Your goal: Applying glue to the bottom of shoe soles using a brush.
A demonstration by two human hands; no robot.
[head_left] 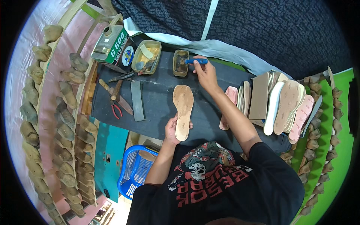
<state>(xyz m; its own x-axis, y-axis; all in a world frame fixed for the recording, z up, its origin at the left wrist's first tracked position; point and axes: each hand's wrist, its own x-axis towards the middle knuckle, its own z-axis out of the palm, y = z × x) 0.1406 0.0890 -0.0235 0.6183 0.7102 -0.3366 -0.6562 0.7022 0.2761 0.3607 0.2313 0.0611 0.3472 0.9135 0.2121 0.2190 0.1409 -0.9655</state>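
My left hand (171, 129) grips a tan shoe insole (183, 102) by its heel end, thumb on one side and fingertips showing at the other. The insole's toe end points away from me, over the dark worktable (157, 97). In my right hand (207, 77) is a blue-handled brush (198, 61), pinched between the fingers. Its head reaches into a small rectangular tub (180, 74) stained with brown residue, likely glue. The bristles are hard to make out against that residue.
A larger tub (159, 56) with a pale scraper-like piece stands beside a green-and-white can (112, 45). Pliers (117, 111), a hammer (115, 92) and a grey sharpening stone (137, 101) lie at left. Stacked insoles (287, 105) stand at right. Shoe lasts (67, 93) line racks; a blue basket (129, 168) sits below.
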